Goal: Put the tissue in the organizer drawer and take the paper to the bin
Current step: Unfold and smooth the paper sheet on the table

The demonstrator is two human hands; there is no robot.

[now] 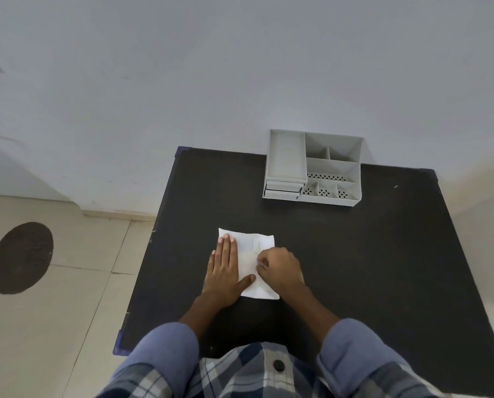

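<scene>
Floor mat (21, 257): dark oval on the tiled floor, well left of the table. No part in the task. No bin shows anywhere in view; you will have to look for it later.

Table (369, 268): dark top, set against the pale wall. It carries everything below.

Your left hand (224, 271): laid flat and fully open, palm down on the left part of the white sheet, fingers straight, thumb spread across it. It grips nothing; it pins the sheet in place.

White sheet (250, 254): lies on the table just in front of you, roughly square, with a crease or layer edge down its middle. Whether this is the tissue, the paper, or one lying on the other cannot be told.

Your right hand (278, 268): curled, fingertips pinched at the right side of the sheet, apparently on an edge or upper layer. What exactly is between the fingers is hidden.

Organizer (313, 168): grey, at the far edge of the table against the wall, well apart from the sheet. Open compartments to the right; small drawers (283, 189) at its lower left, appearing nearly closed.

Step in hand, as judged: separating or folding the tissue, ahead of stowing it. Next move calls for lifting the thin layer without tearing, then a free hand to pull a drawer open.
</scene>
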